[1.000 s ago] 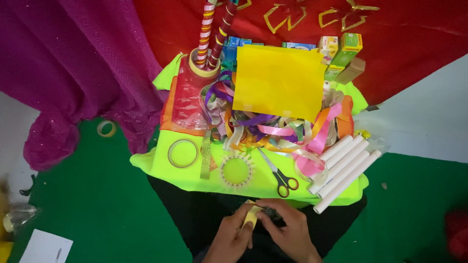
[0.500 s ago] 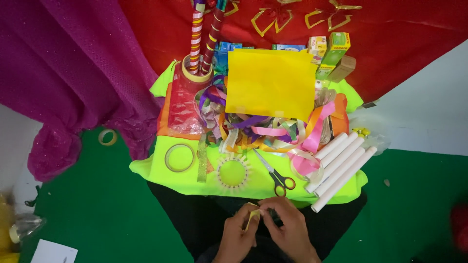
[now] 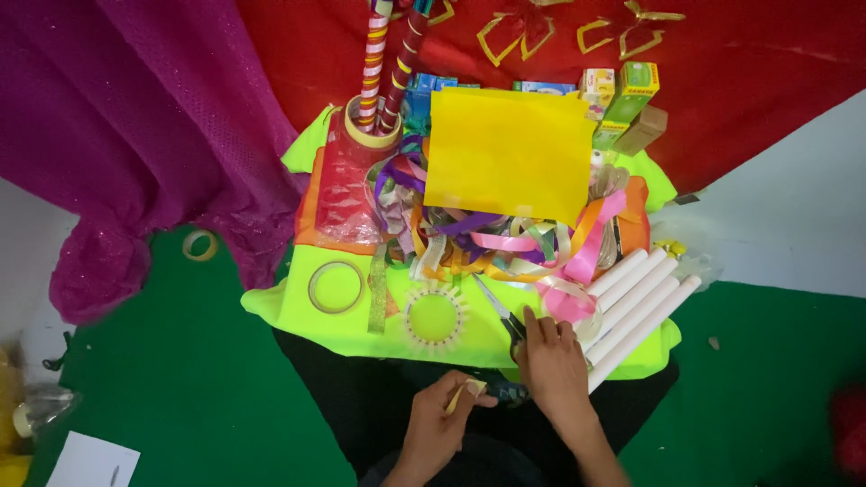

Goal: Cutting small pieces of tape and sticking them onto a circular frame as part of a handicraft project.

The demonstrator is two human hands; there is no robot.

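Observation:
My left hand (image 3: 439,424) pinches a small pale-yellow strip of ribbon (image 3: 457,394) over my lap, below the low table. My right hand (image 3: 550,368) has come forward onto the table's front edge and lies over the handles of the scissors (image 3: 499,313), whose blades point up and left. Whether its fingers have closed on the handles I cannot tell. Just left of the scissors lies a round fringed yellow paper piece (image 3: 433,317).
The table has a lime-green cover (image 3: 307,316). On it are a tape ring (image 3: 335,287), a heap of coloured ribbons (image 3: 492,236), a yellow sheet (image 3: 505,153), white paper rolls (image 3: 636,307), a tape roll holding striped sticks (image 3: 372,122) and small boxes (image 3: 622,95). Magenta cloth (image 3: 135,162) hangs left.
My right hand has left the strip and moved up and right onto the scissors. My left hand keeps the strip. The view has tilted a little lower.

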